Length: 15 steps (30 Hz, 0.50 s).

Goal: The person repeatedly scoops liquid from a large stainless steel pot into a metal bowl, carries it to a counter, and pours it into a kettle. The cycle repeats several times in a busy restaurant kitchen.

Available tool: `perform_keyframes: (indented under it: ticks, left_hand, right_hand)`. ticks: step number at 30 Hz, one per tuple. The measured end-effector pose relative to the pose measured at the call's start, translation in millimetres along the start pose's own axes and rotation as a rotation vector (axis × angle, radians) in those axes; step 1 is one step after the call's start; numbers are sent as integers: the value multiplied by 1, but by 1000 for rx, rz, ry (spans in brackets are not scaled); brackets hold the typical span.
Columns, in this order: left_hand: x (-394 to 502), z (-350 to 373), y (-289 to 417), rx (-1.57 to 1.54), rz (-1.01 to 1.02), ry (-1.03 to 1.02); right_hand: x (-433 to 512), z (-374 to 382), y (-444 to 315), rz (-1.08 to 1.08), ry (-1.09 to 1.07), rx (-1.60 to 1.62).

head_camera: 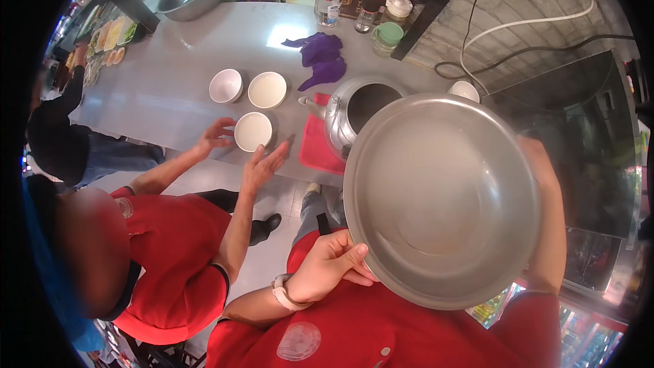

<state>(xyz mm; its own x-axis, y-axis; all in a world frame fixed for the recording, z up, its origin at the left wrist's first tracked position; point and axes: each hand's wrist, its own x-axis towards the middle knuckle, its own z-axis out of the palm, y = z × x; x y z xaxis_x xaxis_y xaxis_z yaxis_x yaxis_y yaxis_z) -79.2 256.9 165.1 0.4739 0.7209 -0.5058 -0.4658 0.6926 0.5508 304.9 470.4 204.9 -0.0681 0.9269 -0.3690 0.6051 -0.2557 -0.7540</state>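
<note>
My left hand [334, 260] grips the lower left rim of a large stainless-steel basin [444, 199], thumb over the edge. At the basin's far right side, my right hand [539, 161] holds it; most of the fingers are hidden behind the metal. The basin's inside faces me, with a faint ring on its bottom. Partly covered by it is a metal kettle [334, 117] with a spout and an uncovered, dark mouth. This kettle stands on a red tray [319, 156]. A co-worker's two hands [263, 166] are spread around a white bowl [253, 132] on the steel table.
Two more white bowls [267, 90] and a purple cloth [322, 56] lie on the table [168, 71]. Behind are a water bottle [330, 2] and a green-lidded jug [388, 38]. A small white cup [464, 91] is beyond the basin. A co-worker in red [173, 260] stands close on my left.
</note>
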Motion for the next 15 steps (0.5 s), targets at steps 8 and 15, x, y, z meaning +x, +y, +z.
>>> perform_keyframes:
  ticks: [8,15]
  left_hand:
    - [5,-7,15,-33,-84,-88]
    - [7,-13,21,-78,-73,-103]
  right_hand:
    - [22,7,-10,47,-54,29]
    - [38,9,-18,97,-104,-54]
